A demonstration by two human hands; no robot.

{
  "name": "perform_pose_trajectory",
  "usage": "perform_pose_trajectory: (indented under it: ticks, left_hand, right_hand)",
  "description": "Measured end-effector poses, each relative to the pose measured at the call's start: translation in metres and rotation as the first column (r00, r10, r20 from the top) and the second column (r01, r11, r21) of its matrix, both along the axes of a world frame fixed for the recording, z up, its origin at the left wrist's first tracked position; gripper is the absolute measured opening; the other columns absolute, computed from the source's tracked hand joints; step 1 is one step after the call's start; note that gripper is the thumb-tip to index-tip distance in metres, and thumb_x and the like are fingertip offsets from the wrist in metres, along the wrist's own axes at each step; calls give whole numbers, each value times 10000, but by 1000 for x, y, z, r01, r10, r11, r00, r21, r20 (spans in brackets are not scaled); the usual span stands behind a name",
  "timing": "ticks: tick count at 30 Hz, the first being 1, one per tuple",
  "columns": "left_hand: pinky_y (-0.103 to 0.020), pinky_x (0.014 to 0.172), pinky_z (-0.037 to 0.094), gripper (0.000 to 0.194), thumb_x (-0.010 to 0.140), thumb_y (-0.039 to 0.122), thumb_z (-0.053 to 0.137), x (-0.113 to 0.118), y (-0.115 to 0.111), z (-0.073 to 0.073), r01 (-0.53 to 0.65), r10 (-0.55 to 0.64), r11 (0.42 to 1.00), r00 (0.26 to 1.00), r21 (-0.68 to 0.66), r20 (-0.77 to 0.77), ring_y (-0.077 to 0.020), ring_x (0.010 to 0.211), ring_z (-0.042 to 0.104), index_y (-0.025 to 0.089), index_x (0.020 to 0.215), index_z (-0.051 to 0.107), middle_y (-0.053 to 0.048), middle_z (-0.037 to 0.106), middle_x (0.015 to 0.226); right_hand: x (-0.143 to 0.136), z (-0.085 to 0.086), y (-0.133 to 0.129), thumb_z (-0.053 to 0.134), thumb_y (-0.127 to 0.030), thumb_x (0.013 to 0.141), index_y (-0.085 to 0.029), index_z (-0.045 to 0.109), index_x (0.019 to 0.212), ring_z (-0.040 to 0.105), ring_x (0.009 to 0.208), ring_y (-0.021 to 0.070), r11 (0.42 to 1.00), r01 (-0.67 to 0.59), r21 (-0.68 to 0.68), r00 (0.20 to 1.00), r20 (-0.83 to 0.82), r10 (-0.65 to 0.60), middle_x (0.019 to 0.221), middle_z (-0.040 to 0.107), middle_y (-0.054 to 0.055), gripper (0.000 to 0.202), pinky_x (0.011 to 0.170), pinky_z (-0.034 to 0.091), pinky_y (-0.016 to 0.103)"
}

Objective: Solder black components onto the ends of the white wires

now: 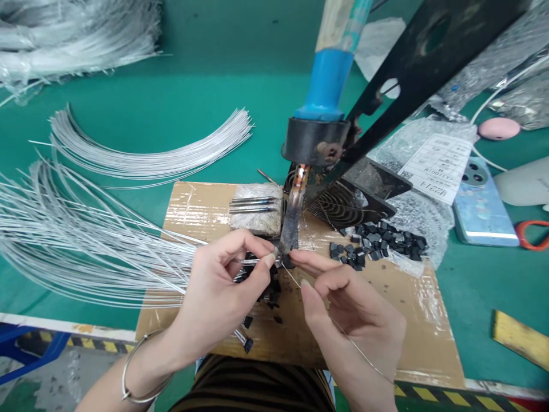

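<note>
My left hand (223,292) is closed in a pinch on a thin silvery-white wire, its end held close below the soldering iron's tip (290,232). The soldering iron (328,86) has a blue collar and hangs tip down in a black clamp. Between thumb and fingers, my right hand (355,315) holds a fine strand of solder wire (291,276), which runs up to the spot under the tip and trails back across the palm. My fingertips hide most of the joint. Small black connectors (270,292) lie behind and below my left fingers.
Loose white wires (107,246) fan out at left, with a curved bundle (163,154) behind them. A cardboard sheet (412,320) covers the work area. A black fan (343,200), a heap of black connectors (386,240), a phone (484,200) and orange-handled scissors (532,234) are at right.
</note>
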State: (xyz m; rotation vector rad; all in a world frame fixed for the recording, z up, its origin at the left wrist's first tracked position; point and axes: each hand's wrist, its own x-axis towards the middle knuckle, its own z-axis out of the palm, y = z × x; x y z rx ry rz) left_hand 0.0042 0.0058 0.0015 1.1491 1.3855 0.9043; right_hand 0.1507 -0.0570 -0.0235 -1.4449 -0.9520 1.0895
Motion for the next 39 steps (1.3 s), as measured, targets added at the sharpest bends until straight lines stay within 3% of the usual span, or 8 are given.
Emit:
perform_pose_trajectory:
  ticks: [14,19,34,39]
  left_hand:
    - [-200,610,469,146,811,98,727,-1,-2,-1,4,-4,1000,1000,8,6,-108,669,643,184,698,693,-4,792,777]
    - [-199,596,460,140,812,95,729,-1,-1,0,4,-4,1000,1000,19,-9,-104,652,634,185,708,704,1,792,774]
    - [-176,637,496,134,803,92,724,-1,-2,-5,15,-14,999,1000,39,-11,-107,689,675,184,709,698,-1,804,778]
    - [-168,645,496,136,807,91,731,-1,-2,-4,10,-9,999,1000,52,-23,-98,690,669,186,712,704,12,798,782]
  right_hand:
    - [2,-1,0,712,-150,934,-241,627,748,780,1143,217,1000,-10,19,1000,-1,10,1203,826,54,224,1008,604,319]
    - [6,-8,1,714,-108,936,-254,641,779,783,1137,174,992,-68,108,997,46,63,1210,825,11,227,999,601,265]
    - [1,-8,0,683,-137,972,-252,616,797,780,1135,156,992,-38,117,996,90,28,1221,816,-7,220,976,583,249]
    - [3,-10,0,694,-111,953,-250,621,813,787,1129,177,980,-81,180,988,145,55,1210,819,14,211,954,601,267]
